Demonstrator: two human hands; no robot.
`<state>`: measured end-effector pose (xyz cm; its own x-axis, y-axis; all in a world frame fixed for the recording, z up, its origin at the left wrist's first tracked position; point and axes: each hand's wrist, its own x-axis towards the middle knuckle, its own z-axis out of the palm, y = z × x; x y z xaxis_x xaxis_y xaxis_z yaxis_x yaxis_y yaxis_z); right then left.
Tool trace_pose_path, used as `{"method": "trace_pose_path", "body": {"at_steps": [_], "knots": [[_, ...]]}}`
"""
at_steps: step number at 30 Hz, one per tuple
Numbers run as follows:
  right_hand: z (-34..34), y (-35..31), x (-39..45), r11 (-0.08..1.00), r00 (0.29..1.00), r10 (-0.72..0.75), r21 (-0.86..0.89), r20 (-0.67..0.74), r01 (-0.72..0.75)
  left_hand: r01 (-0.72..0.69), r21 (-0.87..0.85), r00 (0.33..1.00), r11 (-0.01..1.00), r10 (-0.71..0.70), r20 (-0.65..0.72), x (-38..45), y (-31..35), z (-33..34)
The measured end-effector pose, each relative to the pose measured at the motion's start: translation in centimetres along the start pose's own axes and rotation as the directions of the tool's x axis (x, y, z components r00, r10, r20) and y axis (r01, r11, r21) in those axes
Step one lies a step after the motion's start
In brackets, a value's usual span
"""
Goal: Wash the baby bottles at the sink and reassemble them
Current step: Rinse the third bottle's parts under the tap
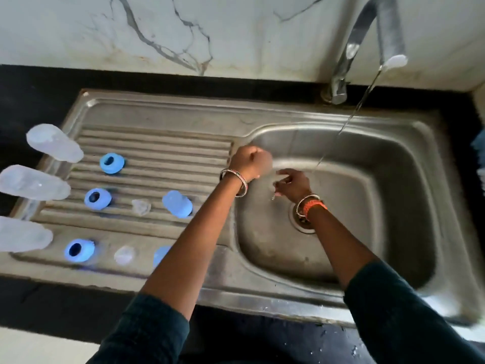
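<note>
Hands over sink basin (pixel 380 232) under running water (pixel 349 119): left hand (pixel 252 161) fisted, contents indeterminate; right hand (pixel 292 183) pinching small clear part, blurred; bottles (pixel 52 143) far left.

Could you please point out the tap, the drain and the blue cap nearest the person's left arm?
tap (pixel 366 30), head view, on the metal spout
drain (pixel 301 224), head view, on its metal ring
blue cap (pixel 177 203), head view, on its side wall
</note>
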<state>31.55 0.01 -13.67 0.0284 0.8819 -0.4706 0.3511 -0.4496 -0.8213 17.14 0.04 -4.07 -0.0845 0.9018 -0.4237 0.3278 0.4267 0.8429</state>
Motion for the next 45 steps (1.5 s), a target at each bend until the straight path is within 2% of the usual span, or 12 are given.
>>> {"method": "trace_pose_path", "body": {"at_steps": [3, 5, 11, 21, 24, 26, 28, 30, 36, 38, 41, 45], "knots": [[-5.7, -3.1, -1.3, 0.846, 0.997, -0.033, 0.534, 0.074, -0.012, -0.029, 0.008, 0.997, 1.0, 0.029, 0.074, 0.0, 1.2, 3.3], [-9.1, -4.9, -2.3, 0.805, 0.984, -0.134, 0.592, 0.119, 0.038, -0.027, -0.159, 0.991, 0.987, 0.048, 0.126, -0.4, 2.9, 5.8], [-13.3, -7.6, -3.4, 0.946, 0.974, -0.219, 0.231, -0.061, 0.227, 0.068, -0.557, 0.988, 0.827, 0.021, 0.153, -1.1, 6.7, 10.3], [-14.0, -7.5, -3.1, 0.892, 0.926, -0.348, 0.252, -0.143, 0.374, -0.069, -0.703, 0.996, 0.708, 0.09, -0.006, -0.9, 7.8, 11.5], [-13.5, -8.0, -3.2, 0.924, 0.961, -0.269, 0.264, -0.06, 0.276, -0.183, -0.555, 0.98, 0.811, 0.11, -0.163, -1.0, 7.8, 11.5], [-12.8, -8.2, -3.2, 0.949, 0.97, -0.218, 0.209, -0.106, 0.236, -0.321, -0.234, 0.936, 0.918, 0.268, -0.23, -1.2, 7.4, 11.6], [-12.0, -8.8, -2.9, 0.956, 0.955, -0.164, 0.198, -0.248, 0.215, -0.438, 0.121, 0.857, 0.891, 0.454, -0.242, -1.6, 6.8, 12.3], [-11.5, -9.5, -3.0, 0.955, 0.957, -0.111, 0.239, -0.268, 0.177, -0.437, 0.188, 0.831, 0.879, 0.475, -0.29, -2.3, 6.6, 12.7], [-11.7, -9.3, -3.8, 0.918, 0.968, -0.25, 0.323, 0.017, 0.232, -0.101, -0.068, 0.962, 0.993, 0.08, -0.261, -1.4, 7.7, 11.4], [-12.0, -9.3, -3.9, 0.918, 0.96, -0.269, 0.282, -0.08, 0.28, -0.041, -0.253, 0.989, 0.967, 0.004, -0.145, -1.5, 7.9, 11.0], [-12.0, -9.9, -3.8, 0.935, 0.93, -0.283, 0.149, -0.236, 0.322, -0.135, -0.201, 0.988, 0.97, 0.117, -0.102, -2.1, 7.7, 11.2], [-11.5, -10.6, -3.6, 0.951, 0.936, -0.256, 0.11, -0.242, 0.289, -0.08, -0.464, 0.996, 0.882, 0.059, -0.061, -2.3, 8.5, 11.5]]}}
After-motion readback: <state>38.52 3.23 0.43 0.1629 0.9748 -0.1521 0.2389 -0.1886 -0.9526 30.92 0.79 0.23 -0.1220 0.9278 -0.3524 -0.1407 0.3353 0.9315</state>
